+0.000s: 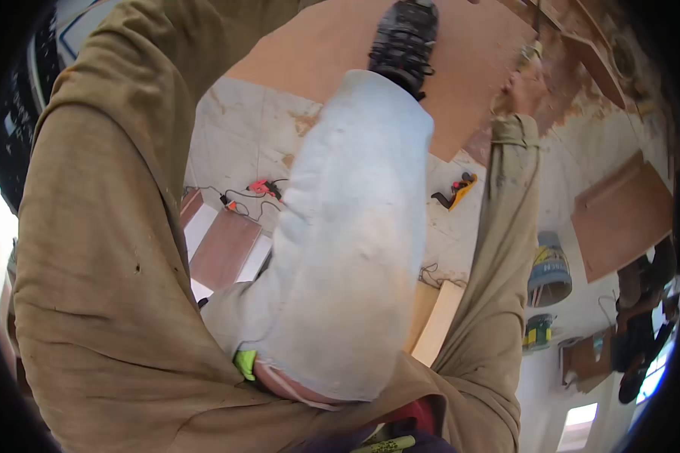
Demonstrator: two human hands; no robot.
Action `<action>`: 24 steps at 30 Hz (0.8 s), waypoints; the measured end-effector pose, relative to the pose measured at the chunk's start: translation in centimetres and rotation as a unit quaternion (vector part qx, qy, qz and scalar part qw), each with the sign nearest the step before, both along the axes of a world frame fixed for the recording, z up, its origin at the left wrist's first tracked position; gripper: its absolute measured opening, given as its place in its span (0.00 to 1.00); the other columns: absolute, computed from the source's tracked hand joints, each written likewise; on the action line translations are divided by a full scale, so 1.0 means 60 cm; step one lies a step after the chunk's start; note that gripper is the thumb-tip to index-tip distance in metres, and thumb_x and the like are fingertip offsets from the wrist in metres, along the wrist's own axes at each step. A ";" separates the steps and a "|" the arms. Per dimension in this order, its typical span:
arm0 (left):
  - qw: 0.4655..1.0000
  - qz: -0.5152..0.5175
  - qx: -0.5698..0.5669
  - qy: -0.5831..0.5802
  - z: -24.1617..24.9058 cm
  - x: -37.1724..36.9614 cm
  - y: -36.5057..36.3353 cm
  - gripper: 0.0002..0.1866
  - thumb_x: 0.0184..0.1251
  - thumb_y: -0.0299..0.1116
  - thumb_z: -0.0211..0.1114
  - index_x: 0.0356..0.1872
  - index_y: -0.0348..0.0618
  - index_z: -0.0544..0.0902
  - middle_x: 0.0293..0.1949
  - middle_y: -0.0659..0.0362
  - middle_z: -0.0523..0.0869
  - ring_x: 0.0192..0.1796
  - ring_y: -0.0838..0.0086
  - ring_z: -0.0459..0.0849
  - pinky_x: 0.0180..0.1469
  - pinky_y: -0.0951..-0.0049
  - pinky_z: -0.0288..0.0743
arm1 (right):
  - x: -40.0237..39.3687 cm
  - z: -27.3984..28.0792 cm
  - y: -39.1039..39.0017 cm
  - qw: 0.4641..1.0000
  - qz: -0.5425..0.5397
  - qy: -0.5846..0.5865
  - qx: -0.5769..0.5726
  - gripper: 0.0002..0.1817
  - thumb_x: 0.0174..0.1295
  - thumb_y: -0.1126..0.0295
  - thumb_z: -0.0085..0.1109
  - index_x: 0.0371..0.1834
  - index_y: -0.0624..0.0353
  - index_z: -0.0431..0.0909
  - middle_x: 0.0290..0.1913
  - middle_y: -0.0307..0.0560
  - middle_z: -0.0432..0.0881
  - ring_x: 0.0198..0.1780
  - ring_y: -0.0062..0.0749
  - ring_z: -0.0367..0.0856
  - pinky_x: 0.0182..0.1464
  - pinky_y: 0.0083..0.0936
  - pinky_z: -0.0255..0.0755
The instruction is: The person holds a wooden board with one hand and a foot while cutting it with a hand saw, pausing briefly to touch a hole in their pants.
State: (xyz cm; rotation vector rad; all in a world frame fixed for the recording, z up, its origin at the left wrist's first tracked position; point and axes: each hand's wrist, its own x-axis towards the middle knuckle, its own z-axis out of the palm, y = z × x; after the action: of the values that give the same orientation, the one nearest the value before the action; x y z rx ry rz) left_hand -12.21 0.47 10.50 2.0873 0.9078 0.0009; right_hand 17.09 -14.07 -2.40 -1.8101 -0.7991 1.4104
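Note:
My right hand (525, 90) is at the upper right, low over the edge of a large brown board (302, 57). Its fingers are curled around a slim tool (533, 51) with a pale, yellowish part; blur hides its kind. My left arm, in a tan sleeve (106, 189), reaches up the left side and leaves the frame at the top, so the left hand is out of sight. Between my arms stretches my leg in light trousers (355, 204), its dark shoe (404, 45) on the board.
On the tiled floor lie a yellow and black hand plane (455, 192) and a red corded power tool (264, 189). Brown panels (623, 215) lie at both sides. A bucket (549, 268) and green can (539, 332) stand right. A dark-clothed person (642, 332) appears at the far right.

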 end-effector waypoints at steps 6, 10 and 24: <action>0.991 0.002 0.048 0.127 -0.002 -0.106 -0.043 0.32 0.54 0.39 0.72 0.64 0.48 0.79 0.58 0.43 0.82 0.61 0.50 0.79 0.59 0.42 0.71 | -0.033 0.109 0.022 0.993 0.030 -0.005 -0.112 0.21 0.77 0.50 0.44 0.47 0.59 0.72 0.24 0.40 0.71 0.22 0.26 0.71 0.27 0.26 0.72; 0.972 0.175 0.064 0.145 -0.034 0.025 -0.104 0.35 0.55 0.40 0.68 0.69 0.59 0.75 0.67 0.48 0.74 0.73 0.53 0.69 0.60 0.16 0.58 | -0.046 0.141 0.023 0.996 0.025 0.009 -0.087 0.21 0.78 0.49 0.43 0.48 0.58 0.72 0.25 0.37 0.68 0.22 0.24 0.68 0.28 0.23 0.71; 0.946 0.235 -0.006 0.225 -0.135 0.185 -0.105 0.52 0.58 0.28 0.71 0.80 0.70 0.52 0.82 0.52 0.46 0.81 0.35 0.39 0.61 0.05 0.42 | -0.032 0.308 -0.220 0.991 -0.059 -0.019 -0.117 0.20 0.81 0.52 0.39 0.44 0.56 0.74 0.19 0.32 0.64 0.16 0.14 0.61 0.17 0.17 0.58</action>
State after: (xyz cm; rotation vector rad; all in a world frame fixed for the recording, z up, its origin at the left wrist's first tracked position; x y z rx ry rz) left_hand -1.14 -5.81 2.43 1.8391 1.6615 -0.2393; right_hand 15.19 -27.25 16.07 -2.0310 -0.5531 1.4434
